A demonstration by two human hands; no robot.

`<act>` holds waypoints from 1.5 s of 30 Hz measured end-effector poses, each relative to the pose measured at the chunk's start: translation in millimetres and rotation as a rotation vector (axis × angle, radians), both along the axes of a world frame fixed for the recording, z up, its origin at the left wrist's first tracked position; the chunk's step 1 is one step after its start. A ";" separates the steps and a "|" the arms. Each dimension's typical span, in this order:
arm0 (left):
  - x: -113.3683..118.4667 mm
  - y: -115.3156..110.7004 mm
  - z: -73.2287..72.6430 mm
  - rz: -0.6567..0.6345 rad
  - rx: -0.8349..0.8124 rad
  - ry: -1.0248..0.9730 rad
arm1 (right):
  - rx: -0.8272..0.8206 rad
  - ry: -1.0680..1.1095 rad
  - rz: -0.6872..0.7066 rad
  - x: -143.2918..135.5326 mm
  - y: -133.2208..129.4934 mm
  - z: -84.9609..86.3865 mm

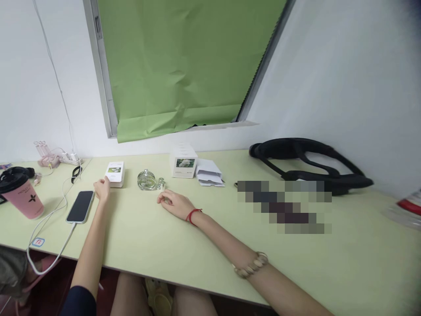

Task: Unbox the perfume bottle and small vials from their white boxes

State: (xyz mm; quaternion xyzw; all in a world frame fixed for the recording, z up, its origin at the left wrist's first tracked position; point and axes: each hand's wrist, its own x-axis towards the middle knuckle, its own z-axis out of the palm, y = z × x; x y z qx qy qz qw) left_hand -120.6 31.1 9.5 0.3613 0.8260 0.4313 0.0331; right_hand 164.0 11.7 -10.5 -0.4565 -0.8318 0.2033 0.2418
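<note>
At the bench (141, 241), the glass bottle (146, 180) stands upright; to its left, my left hand (102, 189) touches the small white box (115, 174), though I cannot tell whether that grip is closed on it; to the bottle's near right, my right hand (176, 205) curls loosely, its grip released; just right of the bottle sits the small glass piece (161, 184); beyond it, further right, the larger white box (184, 166).

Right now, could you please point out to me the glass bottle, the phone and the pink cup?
Glass bottle (146, 180), head view: middle of its body.
Phone (80, 206), head view: its dark screen.
Pink cup (23, 199), head view: its side, below the lid.
</note>
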 end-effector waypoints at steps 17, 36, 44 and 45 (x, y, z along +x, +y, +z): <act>14.8 -14.6 12.1 0.008 0.021 0.006 | 0.019 0.003 0.008 0.8 0.2 -0.2; -2.0 3.9 -3.8 -0.003 0.096 -0.062 | 0.023 0.010 0.020 1.1 1.2 -1.2; -4.5 6.2 -5.2 -0.015 0.113 -0.067 | 0.006 0.000 0.012 0.3 -0.1 1.3; -4.6 6.1 -5.3 -0.018 0.115 -0.067 | 0.003 -0.001 0.011 0.3 -0.2 1.5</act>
